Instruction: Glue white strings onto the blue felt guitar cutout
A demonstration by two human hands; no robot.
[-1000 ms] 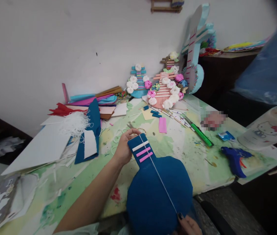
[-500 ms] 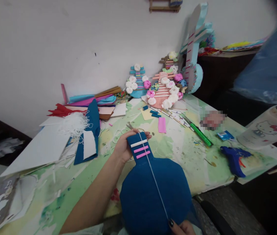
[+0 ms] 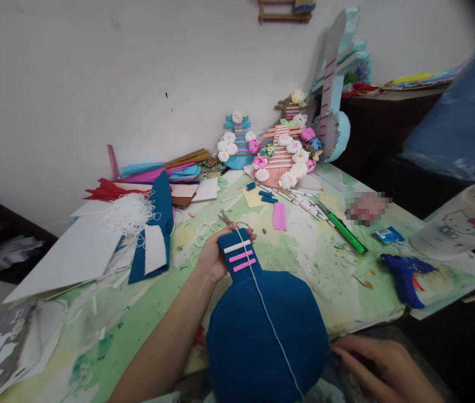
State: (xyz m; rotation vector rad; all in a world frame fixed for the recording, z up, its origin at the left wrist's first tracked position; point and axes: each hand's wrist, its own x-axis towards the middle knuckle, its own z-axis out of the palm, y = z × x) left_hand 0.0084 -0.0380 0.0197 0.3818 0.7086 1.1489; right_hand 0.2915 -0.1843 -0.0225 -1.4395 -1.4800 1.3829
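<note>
A dark blue lute-shaped board point(image 3: 262, 330) is held by its narrow neck in my left hand point(image 3: 214, 254), whose fingers wrap behind it. One white strip point(image 3: 238, 246) and two pink strips point(image 3: 242, 261) lie across the neck. A white string point(image 3: 271, 322) runs from the top of the neck down over the body, slightly slack, to the bottom of the frame. At the board's lower right edge is my right hand point(image 3: 382, 358), blurred; I cannot tell whether it touches the board. Scissors point(image 3: 224, 217) lie just beyond the neck.
A blue glue gun point(image 3: 405, 274), a green cutter knife point(image 3: 346, 232) and a white cup point(image 3: 457, 221) are on the right. Decorated lute shapes point(image 3: 281, 159) stand by the wall. At left lie tangled white string point(image 3: 130, 212) and white board point(image 3: 65, 252).
My right hand has let go of the string near the board's bottom and moved right to the board's edge. The string has gone from taut to slightly slack.
</note>
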